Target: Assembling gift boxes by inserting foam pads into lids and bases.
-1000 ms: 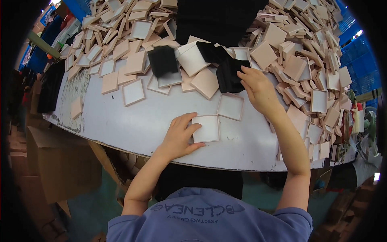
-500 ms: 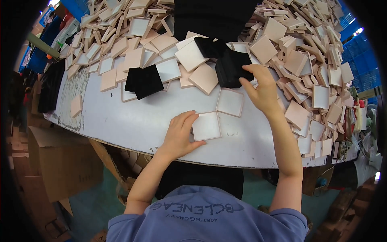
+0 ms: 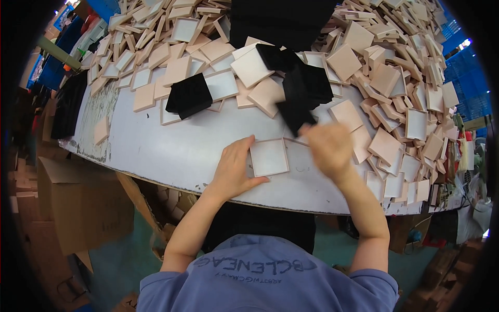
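A black pad (image 3: 294,118), probably light and soft, is pinched by its edge in the right grip (image 3: 328,150), jutting ahead-left, while a tray (image 3: 271,158), likely crushable, is clasped by its rim in the left grip (image 3: 232,167).

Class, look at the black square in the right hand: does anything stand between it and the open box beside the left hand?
Nothing visible blocks the black square from the open box. The left hand is at the box's left side, off the direct line. The blurred right hand hides some tabletop.
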Demonstrator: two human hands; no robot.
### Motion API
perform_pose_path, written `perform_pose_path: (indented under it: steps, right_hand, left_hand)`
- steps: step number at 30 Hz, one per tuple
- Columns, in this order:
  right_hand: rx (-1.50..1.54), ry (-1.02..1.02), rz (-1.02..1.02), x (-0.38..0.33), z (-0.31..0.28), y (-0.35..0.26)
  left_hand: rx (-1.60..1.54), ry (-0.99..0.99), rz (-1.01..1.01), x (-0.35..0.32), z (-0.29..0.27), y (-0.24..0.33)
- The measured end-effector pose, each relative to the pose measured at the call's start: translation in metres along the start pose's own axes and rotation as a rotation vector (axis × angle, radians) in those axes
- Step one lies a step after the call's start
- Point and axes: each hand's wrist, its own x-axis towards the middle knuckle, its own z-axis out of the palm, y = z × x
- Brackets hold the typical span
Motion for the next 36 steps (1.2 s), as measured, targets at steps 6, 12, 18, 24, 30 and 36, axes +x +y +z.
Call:
perform_pose_path:
  steps: [6, 12, 18, 24, 30, 36]
  right_hand:
    - [0.367, -0.533, -0.030, -0.032, 0.023, -0.044]
    - [0.487, -0.485, 0.315, -0.035, 0.009, -0.028]
    - [-0.261, -0.541, 0.735, -0.070, -0.040, 0.073]
    - [-0.163, -0.690, 0.848, -0.054, -0.043, 0.054]
    - [0.704, -0.385, 1.232, -0.063, -0.052, 0.033]
    - [0.107, -0.752, 0.734, -0.057, -0.045, -0.015]
  left_hand:
    - [-0.089, 0.040, -0.084, 0.003, 0.010, -0.001]
    - [0.021, 0.038, 0.010, 0.002, 0.003, 0.003]
    - [0.166, -0.138, 0.004, 0.009, 0.000, 0.011]
    - [0.233, -0.159, -0.007, 0.004, 0.003, 0.011]
    - [0.244, -0.177, -0.003, 0.002, -0.001, 0.015]
    - [0.166, -0.137, 0.013, -0.008, -0.002, 0.015]
